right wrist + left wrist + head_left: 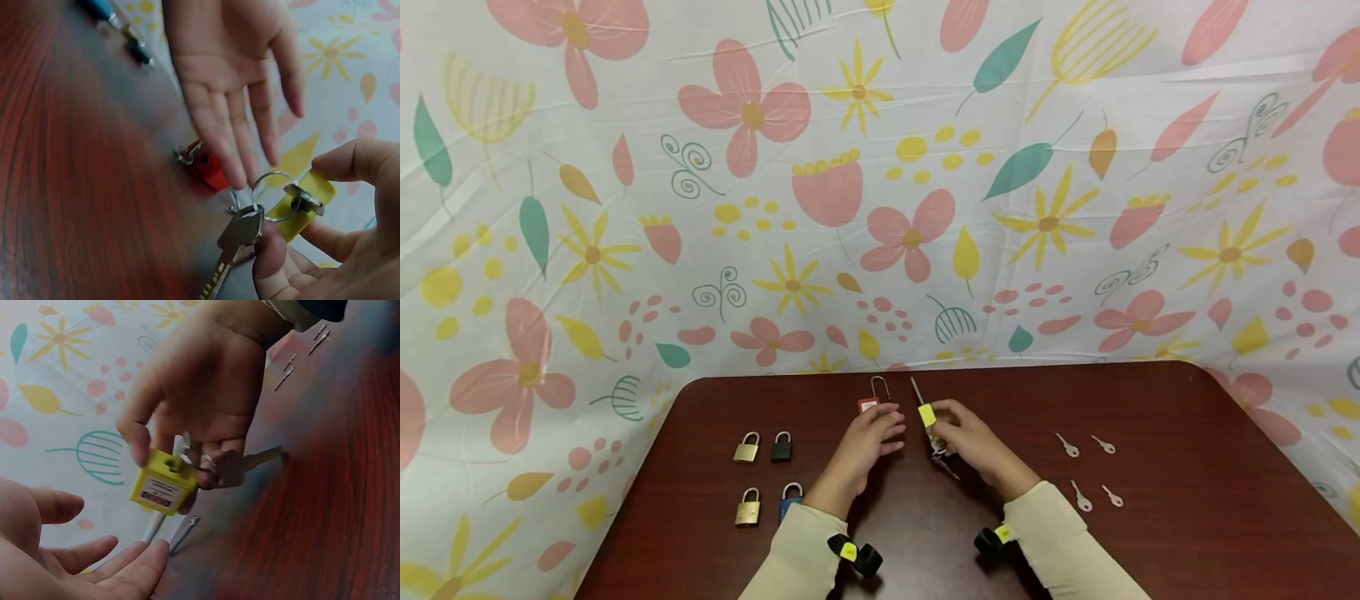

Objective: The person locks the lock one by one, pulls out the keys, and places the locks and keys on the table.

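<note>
My right hand (pixel 973 437) holds a yellow padlock (pixel 927 415) between thumb and fingers, its metal shackle pointing away from me. One key (pixel 306 199) sits in the keyhole at the padlock's base; a second key (pixel 242 228) hangs from the same metal ring (pixel 275 173). Across from it, my left hand (pixel 867 446) has its fingers extended and relaxed, holding nothing. Its fingertips are close to the yellow padlock's shackle in the left wrist view. Just beyond the left hand lies a red padlock (pixel 868 405) with its shackle swung open, partly covered by the fingers.
Left on the dark wooden table (pixel 910 550) are two brass padlocks (pixel 747 451), a black padlock (pixel 781 450) and a blue padlock (pixel 787 505) partly behind my left arm. Several loose keys (pixel 1081 497) lie at the right. A flowered cloth (pixel 820 292) hangs along the back edge.
</note>
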The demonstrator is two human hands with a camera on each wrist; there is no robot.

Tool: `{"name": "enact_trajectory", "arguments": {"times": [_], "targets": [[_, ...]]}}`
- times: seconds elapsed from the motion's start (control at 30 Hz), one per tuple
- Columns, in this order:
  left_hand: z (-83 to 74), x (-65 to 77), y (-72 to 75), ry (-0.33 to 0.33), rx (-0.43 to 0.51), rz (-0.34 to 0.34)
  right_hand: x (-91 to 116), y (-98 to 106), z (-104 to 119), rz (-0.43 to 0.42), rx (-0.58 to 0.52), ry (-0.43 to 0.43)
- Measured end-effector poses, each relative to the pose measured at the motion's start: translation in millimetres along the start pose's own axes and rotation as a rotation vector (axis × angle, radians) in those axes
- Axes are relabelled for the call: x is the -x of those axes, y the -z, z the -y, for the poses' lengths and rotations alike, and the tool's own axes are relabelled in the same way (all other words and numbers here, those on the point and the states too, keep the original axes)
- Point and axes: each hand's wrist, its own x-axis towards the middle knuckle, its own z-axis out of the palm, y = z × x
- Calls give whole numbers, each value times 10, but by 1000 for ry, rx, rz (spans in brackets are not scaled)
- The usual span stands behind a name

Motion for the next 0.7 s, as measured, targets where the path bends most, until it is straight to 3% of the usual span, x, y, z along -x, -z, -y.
{"name": "enact_trajectory", "arguments": {"times": [0.33,0.5,0.7], "targets": [[74,7,-46,35,46,17,13,68,62,101,-122,-12],[97,-13,-41,22,55,13,45,119,105,234,-221,39],[98,-45,-11,16,176,-58,75,135,135,370,-377,108]]}}
